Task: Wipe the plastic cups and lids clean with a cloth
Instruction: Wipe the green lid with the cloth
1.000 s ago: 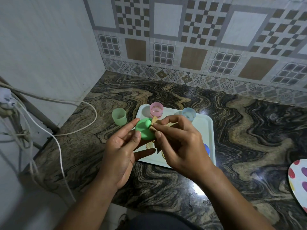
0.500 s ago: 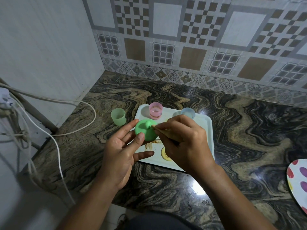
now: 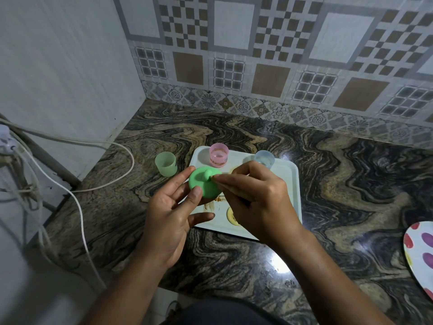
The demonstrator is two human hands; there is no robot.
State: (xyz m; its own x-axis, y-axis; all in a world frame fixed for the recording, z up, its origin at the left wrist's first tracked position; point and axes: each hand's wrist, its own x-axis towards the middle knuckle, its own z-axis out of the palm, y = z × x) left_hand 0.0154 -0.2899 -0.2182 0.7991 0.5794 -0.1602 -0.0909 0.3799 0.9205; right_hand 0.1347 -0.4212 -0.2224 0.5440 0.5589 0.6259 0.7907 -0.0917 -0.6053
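Observation:
My left hand [image 3: 174, 213] holds a green lid [image 3: 204, 185] with a knob between thumb and fingers, above the white tray's left side. My right hand [image 3: 255, 198] pinches a small tan cloth, mostly hidden in the fist, with its fingertips pressed against the lid's knob. On the white tray [image 3: 287, 184] stand a pink cup [image 3: 218, 154] and a pale blue cup [image 3: 264, 158], part hidden by my right hand. A green cup [image 3: 166, 163] stands on the counter left of the tray. A yellow lid [image 3: 232, 215] lies on the tray under my right hand, beside a brown smear [image 3: 212, 204].
The dark marbled counter [image 3: 351, 195] meets a tiled wall behind and a white wall at the left. White cables [image 3: 77, 202] trail over the counter's left edge. A white plate with coloured spots [image 3: 419, 249] lies at the right edge.
The lid has turned in my left hand so its knobbed top faces up. My right hand has slid the cloth from the lid's edge to the knob.

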